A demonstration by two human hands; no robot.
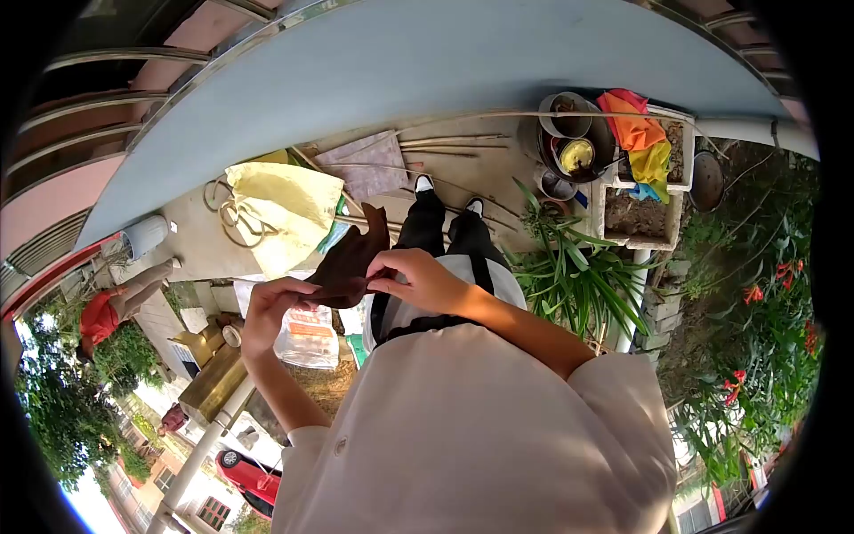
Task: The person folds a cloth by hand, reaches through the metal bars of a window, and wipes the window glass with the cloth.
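Cream shirt cloth (480,436) fills the near view, the wearer's chest and shoulders, for the picture comes out upside down. From it both bare forearms reach forward to a dark brown leaf (351,260), dry and curled, held up in front of the body at about waist level. The left hand (271,311) has its fingers closed on the lower edge of the leaf, and the right hand (418,278) pinches the same leaf near its middle between thumb and fingertips. The two grips sit close together, so I judge the hands are steadying it to look at it or pull it apart.

Beyond the hands stand dark trousers (445,233) and two shoes with white toes on a pale concrete floor (463,165). A yellow sack (285,209) lies crumpled just beside the feet, with a printed white bag (307,334) nearer. Thin canes (449,140) lie along the floor. A spiky green plant (574,271) grows beside the legs. Farther off are a dark bucket (578,142) holding small pots, a stone trough (645,209) of soil draped with orange and yellow cloth (636,133), and a curved blue-grey wall (445,62) closing the terrace.
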